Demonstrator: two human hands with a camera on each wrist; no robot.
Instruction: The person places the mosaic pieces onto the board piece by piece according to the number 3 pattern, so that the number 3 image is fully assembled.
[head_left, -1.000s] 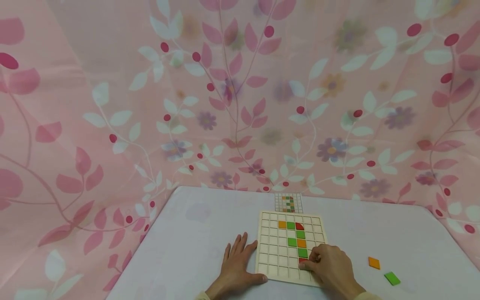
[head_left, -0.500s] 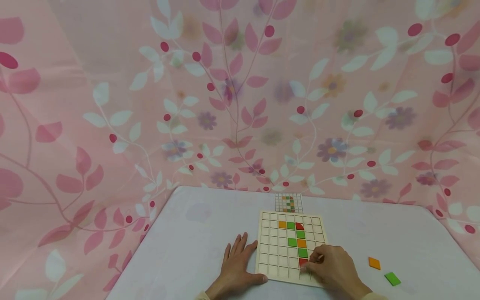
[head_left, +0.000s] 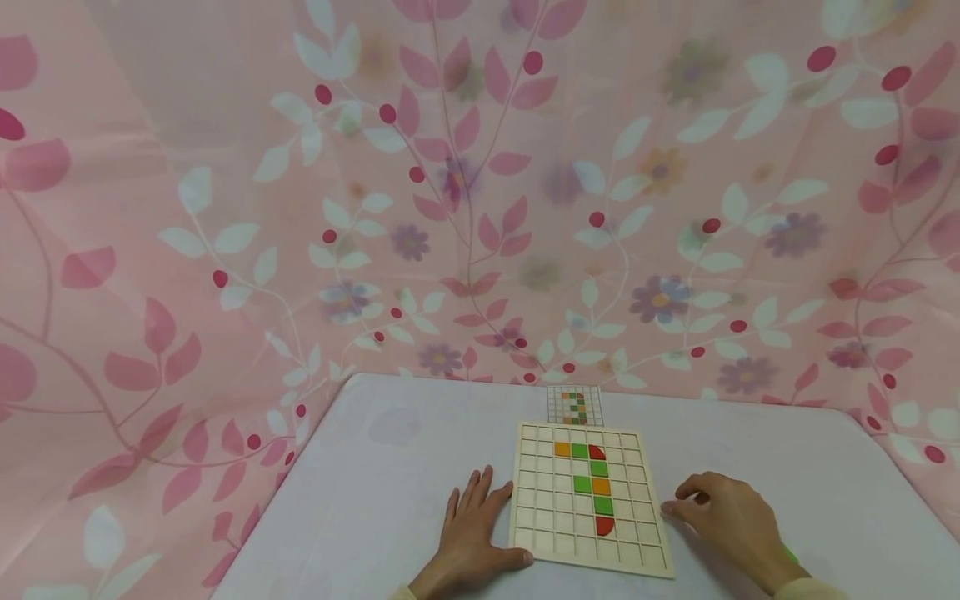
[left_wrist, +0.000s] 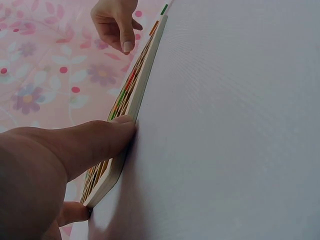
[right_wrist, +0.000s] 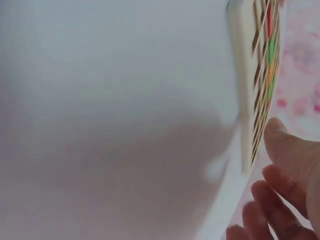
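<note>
Our left hand point(head_left: 471, 533) lies flat on the table point(head_left: 375, 500), fingers point(head_left: 480, 492) straight and slightly spread, thumb against the left edge of the board point(head_left: 547, 500); the left wrist view shows a fingertip touching that edge, likely to keep the board from sliding. The board lies flat at the near middle of the table, just in front of us. On its grid the tiles make a column: orange point(head_left: 562, 449), green point(head_left: 580, 451) and a red curved piece point(head_left: 597, 452) on top, more green and orange below, and a red half-round point(head_left: 604, 526) at the bottom. Past the far edge sits a small card point(head_left: 575, 405) with a like pattern, placed where we can read it. Our right hand point(head_left: 731, 521) rests just right of the board, fingers loosely curled and holding nothing. A sliver of green tile point(head_left: 789, 553) shows by our right wrist.
</note>
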